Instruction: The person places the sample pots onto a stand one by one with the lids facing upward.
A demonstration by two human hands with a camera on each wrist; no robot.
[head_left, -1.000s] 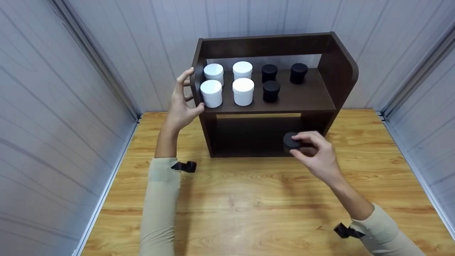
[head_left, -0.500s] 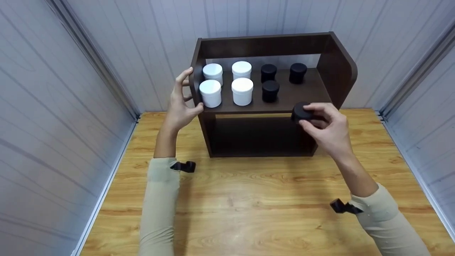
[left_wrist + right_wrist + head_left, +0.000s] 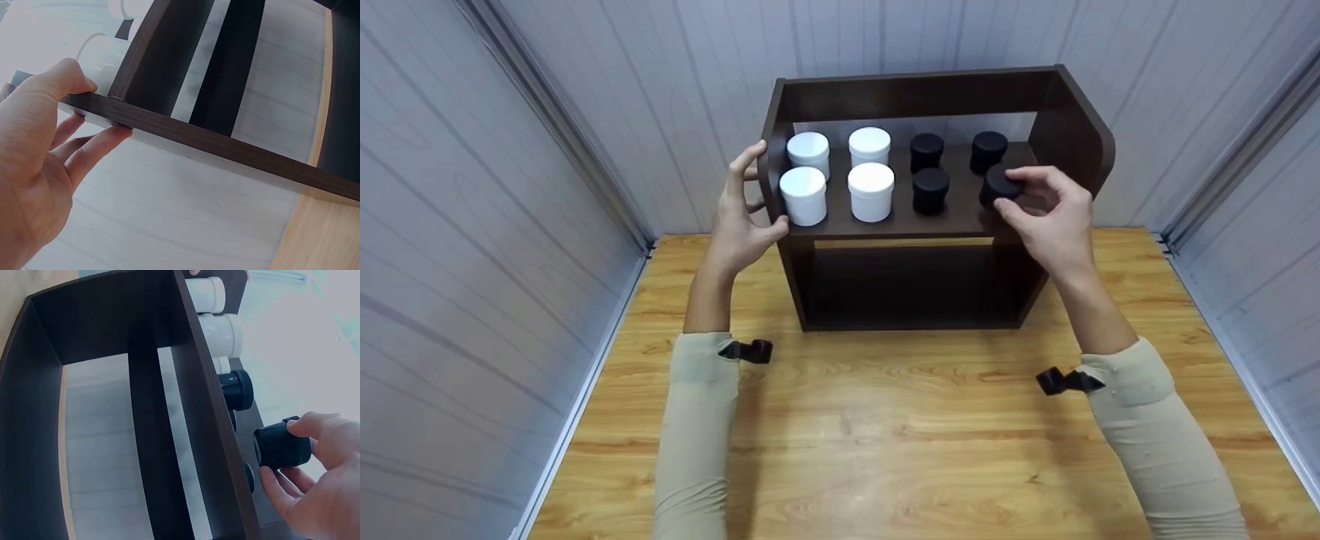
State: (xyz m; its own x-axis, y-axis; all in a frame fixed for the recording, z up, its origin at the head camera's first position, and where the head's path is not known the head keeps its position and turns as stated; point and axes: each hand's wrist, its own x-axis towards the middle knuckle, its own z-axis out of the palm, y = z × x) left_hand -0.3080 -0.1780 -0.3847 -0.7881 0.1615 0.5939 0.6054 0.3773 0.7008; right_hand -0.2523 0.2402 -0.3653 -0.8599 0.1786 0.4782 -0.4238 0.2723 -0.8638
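My left hand (image 3: 748, 217) grips the left side panel (image 3: 169, 130) of a dark brown two-tier shelf (image 3: 915, 234), thumb at the front and fingers on its outer face. Over the right front of the upper board, my right hand (image 3: 1057, 214) pinches a black lidded jar (image 3: 1000, 187) between thumb and fingers. In the right wrist view this black jar (image 3: 283, 444) looks slightly raised off the board. A black jar (image 3: 931, 190) stands to its left, and another black jar (image 3: 988, 152) stands behind it. A third black jar (image 3: 926, 152) is at the back.
Several white lidded jars (image 3: 871, 193) stand in two rows on the left of the upper board. The lower compartment (image 3: 904, 285) has a dark base. Wooden flooring (image 3: 847, 427) lies in front, with pale panel walls (image 3: 510, 262) at the sides and back.
My right hand has carried the black jar from in front of the lower compartment up and back over the upper board's right front. My left hand stays on the side panel.
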